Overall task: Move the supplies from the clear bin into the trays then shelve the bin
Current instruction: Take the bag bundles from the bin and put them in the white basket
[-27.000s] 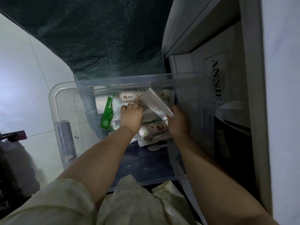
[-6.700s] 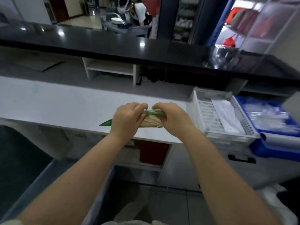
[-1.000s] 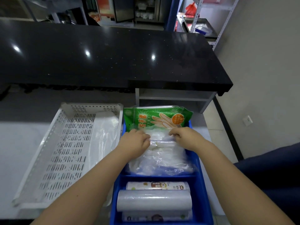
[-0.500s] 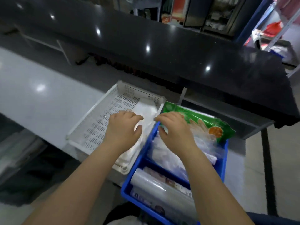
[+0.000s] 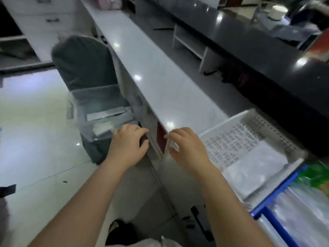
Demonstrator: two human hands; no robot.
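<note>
Both hands have come away from the blue tray (image 5: pixel 267 209), where a second ago they were settling clear bags beneath a green glove packet (image 5: pixel 315 177); that packet now sits in the tray at the 4 o'clock edge of view, so that transfer looks complete. The left hand (image 5: pixel 127 145) hangs over the counter edge, fingers loosely curled and holding nothing. The right hand (image 5: pixel 188 147) is beside it over the white counter (image 5: pixel 160 82), fingers half-bent, likewise empty. Both point toward 10 o'clock, where the clear bin (image 5: pixel 99 113) rests on a grey-covered chair (image 5: pixel 83 63) against the counter front. Judgement: the person is turning back for another load. The bin is not empty; a flat grey packet (image 5: pixel 106 113) and a small white packet (image 5: pixel 103 128) lie inside it, so shelving is not yet due. The white perforated tray (image 5: pixel 249 139) at 3 o'clock holds a clear plastic sheet or bag (image 5: pixel 252 166); it touches the blue tray on its right. Labels: motion blur defeats all reading here. The green packet shows orange markings only, no legible characters. No brand or writing can be made out on the bin's contents.
</note>
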